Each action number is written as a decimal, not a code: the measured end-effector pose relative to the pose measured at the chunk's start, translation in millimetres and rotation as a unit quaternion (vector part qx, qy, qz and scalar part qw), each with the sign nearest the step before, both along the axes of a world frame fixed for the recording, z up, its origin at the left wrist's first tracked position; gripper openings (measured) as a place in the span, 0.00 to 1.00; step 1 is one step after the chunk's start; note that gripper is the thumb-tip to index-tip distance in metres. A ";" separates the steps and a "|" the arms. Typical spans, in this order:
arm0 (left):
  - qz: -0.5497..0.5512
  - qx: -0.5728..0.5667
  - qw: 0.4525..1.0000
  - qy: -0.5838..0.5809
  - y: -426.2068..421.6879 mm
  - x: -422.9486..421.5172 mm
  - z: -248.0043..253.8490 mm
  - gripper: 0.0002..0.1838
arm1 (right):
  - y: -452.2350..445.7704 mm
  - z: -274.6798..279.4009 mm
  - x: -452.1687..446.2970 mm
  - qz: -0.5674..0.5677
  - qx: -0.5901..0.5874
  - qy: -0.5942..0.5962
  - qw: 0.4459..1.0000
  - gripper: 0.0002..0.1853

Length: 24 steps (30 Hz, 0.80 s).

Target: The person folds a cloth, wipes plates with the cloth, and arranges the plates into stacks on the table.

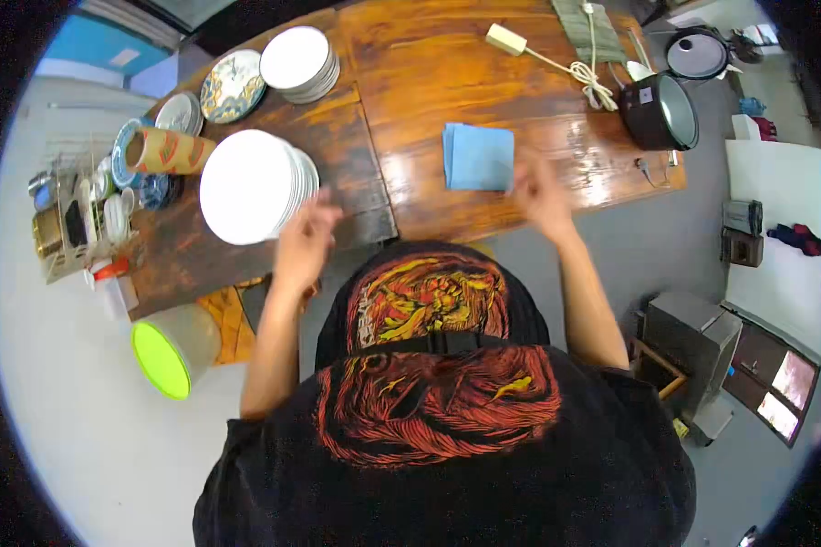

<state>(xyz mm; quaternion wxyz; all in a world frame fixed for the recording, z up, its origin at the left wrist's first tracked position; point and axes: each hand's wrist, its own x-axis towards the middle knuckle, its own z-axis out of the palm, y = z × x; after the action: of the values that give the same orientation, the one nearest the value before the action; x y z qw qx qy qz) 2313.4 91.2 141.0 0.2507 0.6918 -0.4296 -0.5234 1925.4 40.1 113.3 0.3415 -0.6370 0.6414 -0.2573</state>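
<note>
My left hand (308, 232) is beside a tall stack of white plates (246, 187), at its right edge. Its fingers are apart and slightly bent, with nothing visible in them; whether they touch the plates I cannot tell. A folded blue cloth (479, 158) lies flat on the wooden table (420, 55). Just right of the cloth, my right hand (542, 196) hovers, blurred by motion. Its fingers look loosely stretched out and hold nothing that I can see.
Smaller white plates (297, 62), a patterned plate (233, 87) and a brown paper roll (169, 151) stand at left, near a dish rack (68, 214). A black pot (659, 111) and a power strip (506, 39) are at right. A bin (175, 351) stands below.
</note>
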 end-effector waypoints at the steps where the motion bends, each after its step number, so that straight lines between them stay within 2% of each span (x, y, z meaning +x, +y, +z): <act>1: -0.198 -0.159 0.946 -0.203 19.5 13.3 -53.6 0.17 | 20.9 -58.3 -27.5 0.103 0.074 0.098 0.987 0.30; 2: -0.337 -0.060 0.895 -0.287 36.5 23.1 -82.5 0.20 | 43.4 -97.4 -46.0 0.173 0.143 0.160 0.961 0.29; 3: -0.400 0.017 0.866 -0.300 59.2 30.8 -110.9 0.20 | 68.7 -135.7 -67.5 0.209 0.206 0.189 0.937 0.27; 4: -0.413 0.095 0.860 -0.285 80.0 36.8 -130.9 0.20 | 92.9 -162.2 -84.6 0.232 0.263 0.203 0.914 0.26; 6: -0.345 0.187 0.889 -0.235 112.0 41.7 -157.3 0.20 | 122.3 -187.8 -104.6 0.229 0.323 0.189 0.899 0.24; 9: -0.204 0.260 0.928 -0.171 148.0 35.8 -175.6 0.20 | 126.8 -202.0 -118.8 0.200 0.337 0.131 0.911 0.21; 12: -0.087 0.289 0.945 -0.124 175.3 24.5 -189.1 0.20 | 93.3 -207.2 -127.6 0.148 0.294 0.091 0.940 0.21; 15: 0.020 0.295 0.952 -0.082 188.6 0.0 -189.7 0.20 | 36.1 -217.0 -130.7 0.087 0.241 0.116 0.960 0.22; 17: 0.075 0.289 0.953 -0.059 193.8 -19.3 -191.8 0.20 | 3.5 -282.6 -136.1 0.064 0.175 0.107 0.976 0.22; 18: 0.102 0.282 0.953 -0.047 197.3 -29.2 -191.7 0.20 | -16.6 -288.5 -125.1 0.040 0.122 -0.049 0.991 0.32; 19: 0.124 0.273 0.953 -0.035 196.4 -41.4 -192.1 0.20 | -36.2 -317.2 -122.5 0.041 0.198 -0.066 0.977 0.33; 21: 0.171 0.258 0.951 -0.009 201.1 -63.7 -192.2 0.20 | -62.4 -305.6 -108.9 0.042 0.264 -0.070 0.961 0.35; 22: 0.188 0.254 0.949 0.003 204.4 -75.5 -194.6 0.21 | -70.7 -263.9 -96.1 0.042 0.255 -0.059 0.964 0.35; 23: 0.204 0.246 0.947 0.015 208.8 -86.9 -196.4 0.21 | -73.8 -266.8 -82.3 0.047 0.256 -0.061 0.963 0.35; 24: 0.221 0.237 0.946 0.029 213.9 -97.6 -198.3 0.21 | -73.4 -269.3 -67.7 -0.034 0.248 -0.038 0.967 0.34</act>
<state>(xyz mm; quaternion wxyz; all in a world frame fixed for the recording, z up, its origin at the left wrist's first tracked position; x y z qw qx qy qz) 2215.8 305.1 -57.4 0.2010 0.7933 -0.1220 -0.5616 1857.8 -33.3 -156.0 0.5040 -0.4996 0.6931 -0.1262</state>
